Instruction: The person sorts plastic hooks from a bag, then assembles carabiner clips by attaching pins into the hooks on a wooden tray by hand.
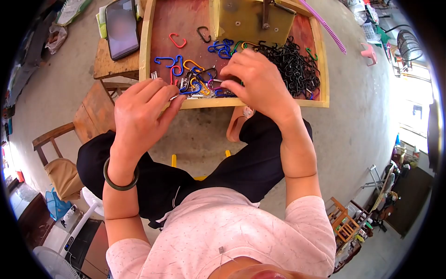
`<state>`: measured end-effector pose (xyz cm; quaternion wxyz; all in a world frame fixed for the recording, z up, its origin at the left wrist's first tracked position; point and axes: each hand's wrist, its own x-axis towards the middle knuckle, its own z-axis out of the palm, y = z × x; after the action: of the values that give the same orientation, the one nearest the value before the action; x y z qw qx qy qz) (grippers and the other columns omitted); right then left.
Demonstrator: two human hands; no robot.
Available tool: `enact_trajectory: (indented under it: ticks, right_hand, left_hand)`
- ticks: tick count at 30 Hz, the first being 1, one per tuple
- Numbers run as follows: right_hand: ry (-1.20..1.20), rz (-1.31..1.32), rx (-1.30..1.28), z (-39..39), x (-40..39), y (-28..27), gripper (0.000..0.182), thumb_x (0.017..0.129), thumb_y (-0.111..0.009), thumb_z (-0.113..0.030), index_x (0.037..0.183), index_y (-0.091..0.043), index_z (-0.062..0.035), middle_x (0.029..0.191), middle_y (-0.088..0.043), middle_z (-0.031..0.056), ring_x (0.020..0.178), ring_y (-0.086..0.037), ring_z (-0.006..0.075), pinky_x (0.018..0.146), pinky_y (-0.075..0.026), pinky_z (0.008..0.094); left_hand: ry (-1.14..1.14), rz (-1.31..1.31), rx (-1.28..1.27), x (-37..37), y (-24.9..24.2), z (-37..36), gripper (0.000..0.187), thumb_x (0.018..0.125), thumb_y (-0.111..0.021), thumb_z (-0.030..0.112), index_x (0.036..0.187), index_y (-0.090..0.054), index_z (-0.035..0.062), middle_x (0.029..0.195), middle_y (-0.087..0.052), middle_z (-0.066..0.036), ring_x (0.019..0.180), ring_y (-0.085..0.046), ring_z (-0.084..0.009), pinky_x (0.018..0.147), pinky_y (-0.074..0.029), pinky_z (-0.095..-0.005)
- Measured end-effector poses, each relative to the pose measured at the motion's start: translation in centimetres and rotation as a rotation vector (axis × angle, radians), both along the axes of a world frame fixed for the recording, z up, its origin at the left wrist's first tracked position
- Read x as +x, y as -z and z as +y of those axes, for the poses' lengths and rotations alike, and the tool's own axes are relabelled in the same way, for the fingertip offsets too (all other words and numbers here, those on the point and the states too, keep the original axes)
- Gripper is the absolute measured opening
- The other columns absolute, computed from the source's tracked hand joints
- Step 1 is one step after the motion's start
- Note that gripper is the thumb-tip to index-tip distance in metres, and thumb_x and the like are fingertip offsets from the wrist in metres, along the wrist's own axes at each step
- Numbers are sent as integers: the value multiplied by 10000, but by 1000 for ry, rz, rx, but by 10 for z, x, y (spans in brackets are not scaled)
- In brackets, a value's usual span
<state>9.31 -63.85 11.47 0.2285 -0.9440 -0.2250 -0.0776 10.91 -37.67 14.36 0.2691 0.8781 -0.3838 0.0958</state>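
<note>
My left hand (144, 107) is closed in a pinch over the tray's near edge. A blue carabiner hook (191, 89) sticks out at its fingertips, with a bit of silver metal beside it. My right hand (258, 79) curls over the loose parts, thumb and index finger round what looks like a small silver pin (217, 81). Between the hands lie yellow carabiner hooks (193, 63), a red hook (174, 74) and several silver pins (204, 94). A big heap of black hooks (295, 69) is right of my right hand. Its lower fingers are partly hidden.
The wooden tray (223, 102) carries a metal plate (253, 23) with a lever. Left of it, a phone (121, 30) lies on a wooden stool (109, 63). A purple strip (327, 29) crosses the right corner. A wooden chair (93, 111) stands left, a fan (55, 262) lower left.
</note>
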Motion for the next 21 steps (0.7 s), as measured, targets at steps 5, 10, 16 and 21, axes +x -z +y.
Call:
enact_trajectory:
  ticks: [5,10,16,21]
  right_hand:
    - [-24,83,22,6,-1,4,176,766,-767,-129,883,-646,-80,882,-586,49,907,-567,274,798,-474,385]
    - [-26,180,182,6,1,-2,173,807,-756,-109,883,-615,-45,882,-616,65,812,-604,241,721,-491,351]
    - [-99,213,552,24,-3,-16,156,813,-729,-36,937,-636,-23,845,-618,89,744,-610,274,669,-496,356]
    - [-109,115,635,34,-4,-20,221,785,-731,80,978,-654,6,941,-635,88,814,-624,177,720,-538,283]
  left_hand:
    - [2,2,5,0,2,-1,121,764,-763,14,852,-680,26,795,-668,-76,711,-645,-259,630,-514,-355]
    - [-8,-25,-43,1,8,-2,165,760,-780,57,883,-673,33,793,-627,-76,703,-624,-251,608,-502,-355]
    - [-95,309,-310,-4,5,-18,218,785,-773,39,976,-668,21,812,-608,-72,712,-631,-199,613,-514,-312]
    - [-75,235,-411,-2,14,-19,170,789,-754,-4,936,-670,17,825,-637,-70,686,-644,-205,613,-534,-304]
